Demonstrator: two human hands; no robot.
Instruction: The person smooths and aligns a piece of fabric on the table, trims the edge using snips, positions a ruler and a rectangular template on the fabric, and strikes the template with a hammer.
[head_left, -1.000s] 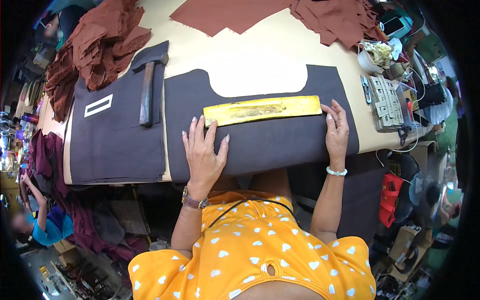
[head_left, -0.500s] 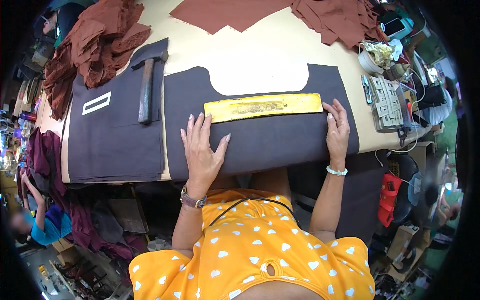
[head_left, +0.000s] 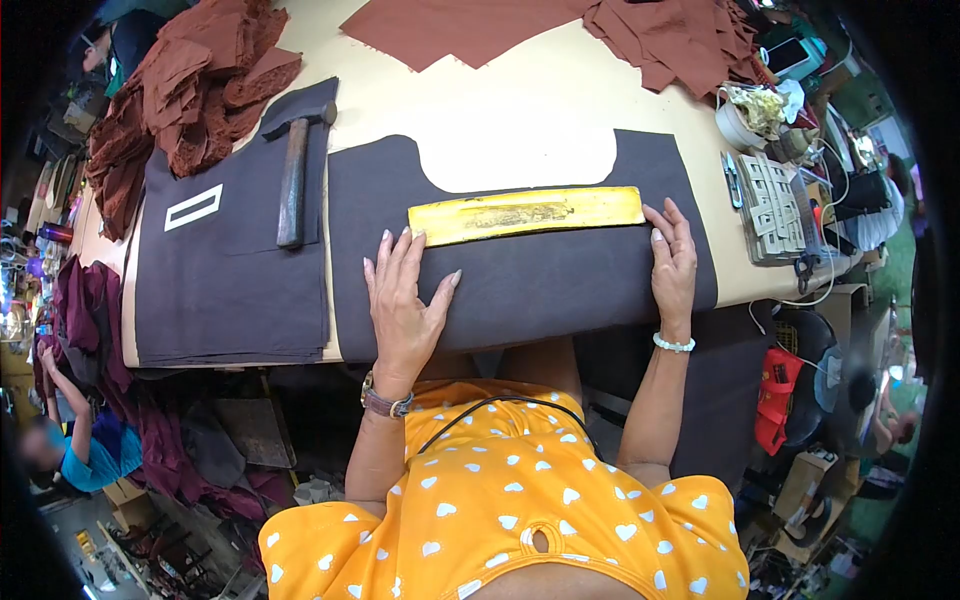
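Note:
A long yellow bar (head_left: 525, 213) with a dark worn patch lies across the dark fabric piece (head_left: 500, 285) in front of me. At its left end my left hand (head_left: 405, 300) rests on the fabric, fingers extended and thumb apart, fingertips at the bar's corner. My right hand (head_left: 675, 260) is at the other end, its fingers loosely stretched and spread, fingertips touching or very near the bar's edge. To the left, a hammer (head_left: 293, 180) lies on a second dark fabric stack (head_left: 230, 290), beside a pale rectangular frame (head_left: 193, 207).
Rust-coloured fabric (head_left: 190, 90) is heaped at the far left, with more rust pieces (head_left: 680, 45) at the back. On the right are a grey slotted tray (head_left: 775, 208), a blue cutter (head_left: 733, 180) and a white bowl (head_left: 745, 120). Another person (head_left: 100, 450) is at the lower left.
My right hand has shifted very slightly left at the bar's end. The bar and my left hand are nearly unchanged.

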